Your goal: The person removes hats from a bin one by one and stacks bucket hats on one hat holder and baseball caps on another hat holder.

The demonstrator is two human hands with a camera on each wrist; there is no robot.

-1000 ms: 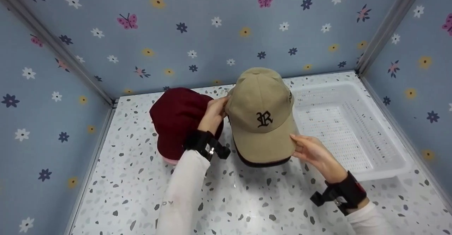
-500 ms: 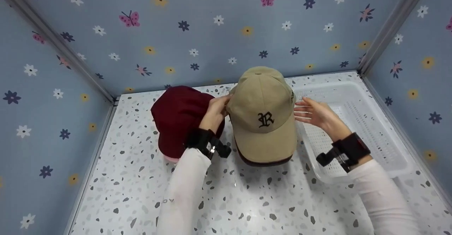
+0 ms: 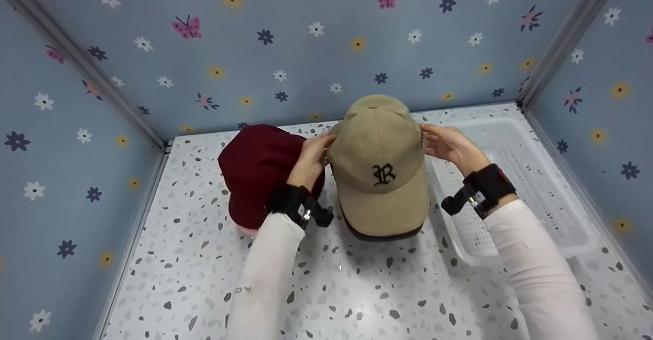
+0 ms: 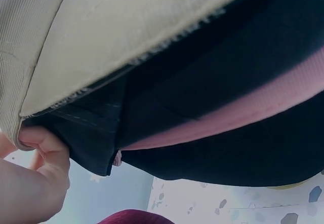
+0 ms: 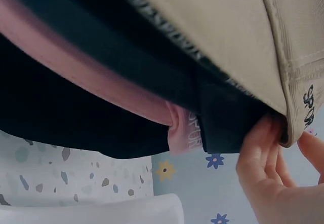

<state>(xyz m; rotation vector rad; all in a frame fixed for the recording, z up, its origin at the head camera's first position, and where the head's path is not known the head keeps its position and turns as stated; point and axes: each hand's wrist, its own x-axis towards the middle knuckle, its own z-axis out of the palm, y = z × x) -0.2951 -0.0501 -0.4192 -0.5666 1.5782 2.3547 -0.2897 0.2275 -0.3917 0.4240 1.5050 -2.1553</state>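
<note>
A tan baseball cap (image 3: 377,141) with a dark letter R on its front sits on top of a stack, brim toward me. My left hand (image 3: 309,162) pinches its edge at the left rear. On the opposite side, my right hand (image 3: 453,147) holds the tan edge, fingers tucked under it and thumb outside in the right wrist view. Beneath the tan cap, the left wrist view shows a dark navy cap (image 4: 202,72), a pink cap edge (image 4: 228,122) and a black brim (image 4: 243,158). A maroon cap (image 3: 255,171) lies left, partly behind my left hand.
A white perforated plastic basket (image 3: 474,259) stands on the right, partly behind my right arm. Something pink (image 3: 246,230) shows under the maroon cap. Speckled white tabletop (image 3: 178,258) lies below, with patterned blue panels (image 3: 306,54) on several sides.
My right hand has left the tan cap's brim, moved up along its right side and taken hold of the rear edge. My left hand keeps its grip; the caps have barely moved.
</note>
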